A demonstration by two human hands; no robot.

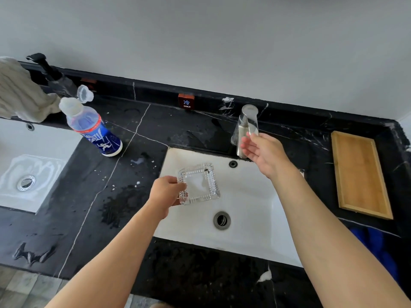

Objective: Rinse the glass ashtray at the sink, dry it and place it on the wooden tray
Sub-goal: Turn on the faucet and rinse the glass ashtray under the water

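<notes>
My left hand (167, 192) grips the left edge of a square cut-glass ashtray (199, 183) and holds it over the white sink basin (249, 196), left of the drain. My right hand (264, 153) is at the steel faucet (245, 127), fingers spread and touching its lever. No water stream is visible. A wooden tray (359, 174) lies on the black counter right of the sink, with nothing on it.
A blue-labelled plastic bottle (93, 127) with its cap flipped open stands left of the sink. A beige towel (20, 92) and a black pump dispenser (53, 74) are at the far left. A second basin (29, 172) lies left. Blue cloth (375, 245) hangs below the tray.
</notes>
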